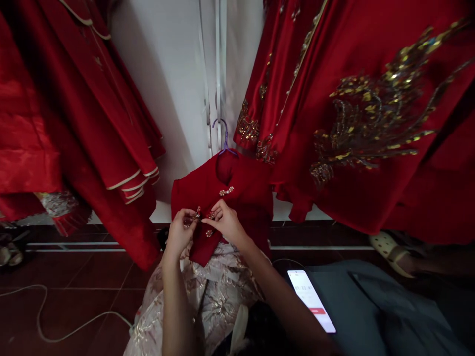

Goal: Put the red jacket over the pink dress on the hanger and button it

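A red garment [248, 202] hangs in front of me on a purple hanger [225, 141]. Sparkling ornaments dot its front: a brooch-like clasp [226, 191] lies below the neckline, and a small round ornament [210, 233] sits lower down. My left hand [181, 230] pinches a jewelled clasp [198, 212] at the front of the garment. My right hand [226, 222] is just to its right, thumb and fingers closed together at a jewelled piece [212, 215] beside the first. Whether the two pieces are joined cannot be seen.
Red garments [111, 123] hang at the left, and red garments with gold beading [274, 99] at the right. A lit phone [311, 301] lies at lower right beside grey cloth [356, 296]. A person's shoe [389, 252] stands behind. A white cable [74, 331] crosses the tiled floor.
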A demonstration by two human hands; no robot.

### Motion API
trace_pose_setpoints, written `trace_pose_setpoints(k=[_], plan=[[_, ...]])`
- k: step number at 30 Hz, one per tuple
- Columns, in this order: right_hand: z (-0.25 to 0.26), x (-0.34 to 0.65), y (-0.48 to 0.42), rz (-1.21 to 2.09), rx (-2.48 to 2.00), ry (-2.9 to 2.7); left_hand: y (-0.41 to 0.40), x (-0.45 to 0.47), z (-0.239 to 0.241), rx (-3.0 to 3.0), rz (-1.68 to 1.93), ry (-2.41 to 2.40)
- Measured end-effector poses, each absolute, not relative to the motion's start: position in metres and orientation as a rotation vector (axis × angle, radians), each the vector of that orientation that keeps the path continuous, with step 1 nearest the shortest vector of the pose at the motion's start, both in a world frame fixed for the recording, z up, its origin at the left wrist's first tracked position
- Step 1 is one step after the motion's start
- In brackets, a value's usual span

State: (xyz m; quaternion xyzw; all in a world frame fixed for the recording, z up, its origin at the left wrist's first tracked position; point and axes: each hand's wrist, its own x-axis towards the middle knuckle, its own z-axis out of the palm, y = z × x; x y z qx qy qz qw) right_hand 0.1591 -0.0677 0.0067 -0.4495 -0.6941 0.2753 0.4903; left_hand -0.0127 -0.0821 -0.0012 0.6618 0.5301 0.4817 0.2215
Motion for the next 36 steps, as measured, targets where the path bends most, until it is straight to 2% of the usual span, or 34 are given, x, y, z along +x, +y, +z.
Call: trace_pose_setpoints(k=[7, 11, 18, 36], plan=[[-0.005, 0.153, -0.066, 0.777, -1.078, -1.575, -0.076, -0.003, -0.010, 1.763, 1.392, 1.284], [-0.005, 0.149, -0.069, 0.758, -1.079, -1.560, -0.080, -0.005, -0.006, 1.826, 1.297, 1.291], [-0.007, 0.145, -0.067, 0.757, -1.062, -1.569, -0.085, -0.004, -0.001, 1.998, 1.187, 1.469], [-0.002, 0.147, -0.067, 0.696, -0.995, -1.649, -0.088, 0.000, 0.005, 2.224, 1.174, 1.578]])
